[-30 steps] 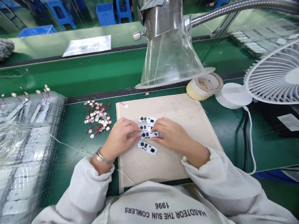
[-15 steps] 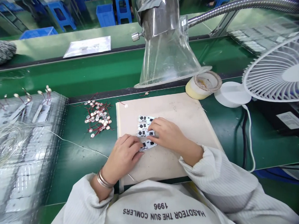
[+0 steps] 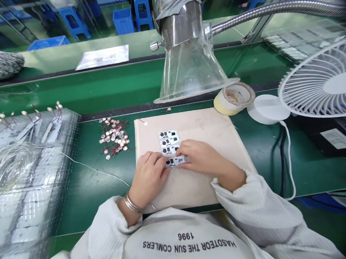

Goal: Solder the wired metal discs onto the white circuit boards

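Observation:
A beige work mat (image 3: 208,127) lies on the green bench in front of me. On it sit small white circuit boards with black parts: two free ones (image 3: 168,135) at the back and a nearer one (image 3: 175,161) between my hands. My left hand (image 3: 149,177) pinches the left end of that nearer board with curled fingers. My right hand (image 3: 200,158) grips its right end, fingers pressed on the top edge. Both sleeves are white.
A heap of small round discs with red wires (image 3: 114,135) lies left of the mat. Clear plastic trays (image 3: 23,170) fill the left side. Behind the mat stand a clear fume hood (image 3: 191,66), a tape roll (image 3: 234,98) and a white fan (image 3: 319,85).
The strip of boards has come apart: the two back boards stay on the mat while both hands have shifted toward me and now hold one board between them.

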The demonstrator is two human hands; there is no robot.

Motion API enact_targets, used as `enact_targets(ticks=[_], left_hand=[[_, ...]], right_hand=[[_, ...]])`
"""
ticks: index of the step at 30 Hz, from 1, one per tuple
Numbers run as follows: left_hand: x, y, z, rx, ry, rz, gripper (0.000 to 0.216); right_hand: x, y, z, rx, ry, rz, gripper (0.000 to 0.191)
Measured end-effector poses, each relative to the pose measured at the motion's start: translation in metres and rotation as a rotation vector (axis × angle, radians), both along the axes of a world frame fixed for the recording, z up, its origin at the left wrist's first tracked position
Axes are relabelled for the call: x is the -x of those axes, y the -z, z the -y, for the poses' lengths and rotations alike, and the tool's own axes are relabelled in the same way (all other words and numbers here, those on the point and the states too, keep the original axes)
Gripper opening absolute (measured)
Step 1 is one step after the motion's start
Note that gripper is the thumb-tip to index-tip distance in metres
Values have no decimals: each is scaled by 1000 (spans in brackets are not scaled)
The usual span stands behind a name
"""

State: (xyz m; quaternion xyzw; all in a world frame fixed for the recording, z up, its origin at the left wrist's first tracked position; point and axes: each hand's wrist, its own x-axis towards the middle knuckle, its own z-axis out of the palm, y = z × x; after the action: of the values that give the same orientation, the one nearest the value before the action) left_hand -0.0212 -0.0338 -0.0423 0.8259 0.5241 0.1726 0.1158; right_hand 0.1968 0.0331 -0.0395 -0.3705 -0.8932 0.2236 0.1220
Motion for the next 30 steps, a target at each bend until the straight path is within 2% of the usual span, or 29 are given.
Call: enact_targets(ticks=[3, 6, 9, 11, 15, 19, 21, 23, 24, 27, 30], left_hand=[[7, -4, 2, 0, 5, 53, 20], [18, -10, 7, -18, -14, 105, 15], [28, -15, 14, -32, -63, 142, 11], [33, -19, 21, -37, -95, 162, 10], [41, -28, 39, -51, -159, 194, 11], [61, -47, 60, -101, -241, 171, 12], [86, -59, 68, -143, -339, 105, 12], [128, -72, 74, -198, -528, -32, 16], [155, -79, 75, -223, -679, -128, 17], [245, -97, 77, -241, -979, -224, 20], [328, -109, 84, -147, -1248, -288, 15]], right_hand=[[3, -1, 2, -21, 8, 10, 18], [10, -1, 0, -103, 49, -40, 28], [17, 8, 1, -257, 52, -53, 58], [22, 21, 4, -331, -4, 33, 77], [26, 48, 8, -462, -23, 124, 77], [20, 56, 2, -542, 5, 78, 70], [13, 52, -4, -533, -5, 19, 60], [6, 49, -10, -509, -18, -55, 50], [4, 48, -12, -503, -23, -92, 46], [0, 48, -17, -510, -31, -185, 36], [-1, 51, -19, -527, -29, -238, 31]])
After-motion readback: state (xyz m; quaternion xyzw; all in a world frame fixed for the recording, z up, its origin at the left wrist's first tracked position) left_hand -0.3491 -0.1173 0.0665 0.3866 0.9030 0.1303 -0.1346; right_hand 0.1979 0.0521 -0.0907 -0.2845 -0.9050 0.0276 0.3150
